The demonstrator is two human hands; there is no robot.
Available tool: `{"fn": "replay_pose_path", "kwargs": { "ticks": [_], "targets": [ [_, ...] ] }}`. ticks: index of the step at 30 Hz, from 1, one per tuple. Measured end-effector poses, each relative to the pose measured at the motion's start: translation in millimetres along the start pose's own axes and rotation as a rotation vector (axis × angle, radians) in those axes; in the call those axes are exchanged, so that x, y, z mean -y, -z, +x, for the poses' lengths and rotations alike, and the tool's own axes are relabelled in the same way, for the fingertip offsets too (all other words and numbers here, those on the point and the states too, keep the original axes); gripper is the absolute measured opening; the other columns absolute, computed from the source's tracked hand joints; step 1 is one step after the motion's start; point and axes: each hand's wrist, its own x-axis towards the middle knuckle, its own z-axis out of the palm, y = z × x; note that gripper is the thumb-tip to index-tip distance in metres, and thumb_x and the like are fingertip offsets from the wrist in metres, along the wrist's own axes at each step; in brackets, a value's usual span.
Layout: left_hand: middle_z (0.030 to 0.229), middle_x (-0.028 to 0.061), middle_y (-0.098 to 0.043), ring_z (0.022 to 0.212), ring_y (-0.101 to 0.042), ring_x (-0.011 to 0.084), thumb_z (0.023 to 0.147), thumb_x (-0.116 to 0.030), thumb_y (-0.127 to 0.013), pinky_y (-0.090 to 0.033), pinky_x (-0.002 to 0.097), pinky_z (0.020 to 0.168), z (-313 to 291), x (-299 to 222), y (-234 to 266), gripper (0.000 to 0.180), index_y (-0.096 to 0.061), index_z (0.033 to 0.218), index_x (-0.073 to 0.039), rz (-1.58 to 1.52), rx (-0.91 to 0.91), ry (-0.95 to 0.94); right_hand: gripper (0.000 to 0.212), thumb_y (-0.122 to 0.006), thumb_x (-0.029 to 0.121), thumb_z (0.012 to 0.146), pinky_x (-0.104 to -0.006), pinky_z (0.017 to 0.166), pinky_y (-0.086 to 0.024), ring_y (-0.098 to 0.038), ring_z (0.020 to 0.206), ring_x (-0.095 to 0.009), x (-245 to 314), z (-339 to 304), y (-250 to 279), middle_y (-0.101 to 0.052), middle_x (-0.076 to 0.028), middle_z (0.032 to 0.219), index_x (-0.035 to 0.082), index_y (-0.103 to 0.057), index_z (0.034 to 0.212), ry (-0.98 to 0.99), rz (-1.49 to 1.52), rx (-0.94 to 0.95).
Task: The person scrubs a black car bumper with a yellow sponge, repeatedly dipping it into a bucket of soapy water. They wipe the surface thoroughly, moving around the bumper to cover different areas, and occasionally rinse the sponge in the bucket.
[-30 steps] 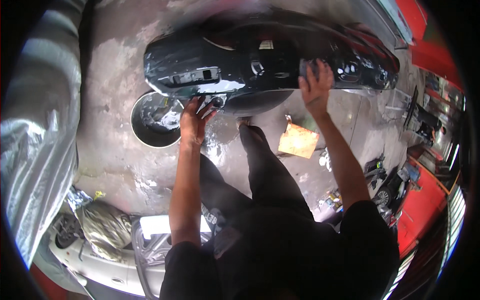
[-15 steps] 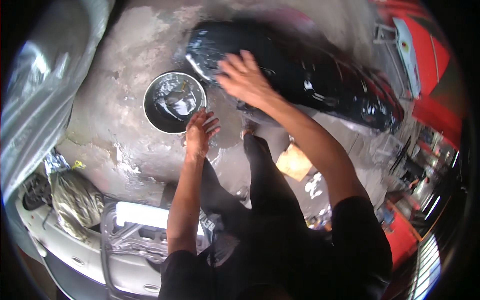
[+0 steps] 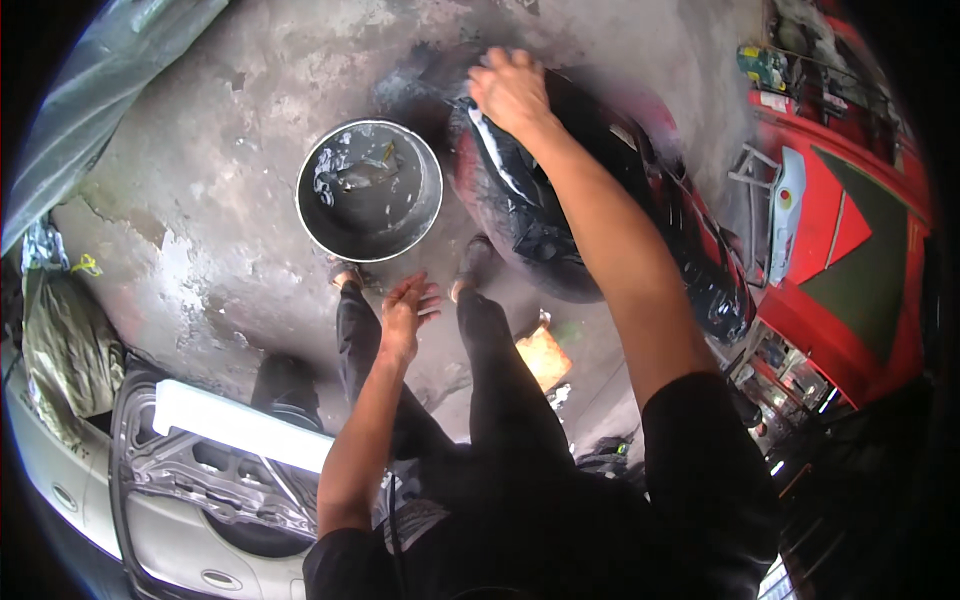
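— Head view: where does the bumper lie?
— The black car bumper stretches diagonally ahead-right on the floor; the right hand presses flat on its far end, nearer.
— And the left hand?
— Open, empty, hovering beside the metal bucket.

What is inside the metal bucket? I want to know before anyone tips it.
The metal bucket holds shallow liquid with white foamy streaks and a dark scrap; the liquid hides the bottom.
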Motion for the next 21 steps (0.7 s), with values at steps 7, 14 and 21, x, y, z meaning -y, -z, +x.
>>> {"fn": "replay_pose_path", "kwargs": {
  "ticks": [7, 14, 21],
  "targets": [
    [0.118, 0.0135, -0.071, 0.103, -0.070, 0.0259, 0.108, -0.030, -0.054, -0.058, 0.0399, 0.087, 14, -37, 59, 0.040, -0.060, 0.137, -0.004, -0.071, 0.031, -0.109, 0.037, -0.070, 0.033, 0.094, -0.0488, 0.102, -0.053, -0.063, 0.119, -0.044, -55, -32, 10, -0.059, -0.019, 0.138, 0.020, -0.072, 0.129, 0.005, 0.339, -0.255],
    [0.119, 0.0143, -0.069, 0.103, -0.069, 0.0250, 0.107, -0.027, -0.055, -0.058, 0.0399, 0.088, 14, -85, 95, 0.048, -0.051, 0.145, 0.003, -0.204, 0.026, -0.107, 0.040, -0.068, 0.021, 0.096, -0.0503, 0.110, -0.046, -0.059, 0.125, -0.047, -135, -140, 47, -0.054, -0.032, 0.144, 0.009, -0.069, 0.134, -0.326, 0.334, -0.111],
    [0.111, 0.0110, -0.074, 0.096, -0.072, 0.0198, 0.108, -0.023, -0.057, -0.059, 0.0353, 0.081, 12, -102, 86, 0.037, -0.060, 0.138, -0.001, -0.260, 0.015, -0.096, 0.032, -0.070, 0.024, 0.094, -0.0693, 0.113, -0.036, -0.047, 0.137, -0.046, 42, -96, 29, -0.055, -0.014, 0.148, 0.016, -0.075, 0.125, 0.181, 0.060, -0.132]
  ]
}}
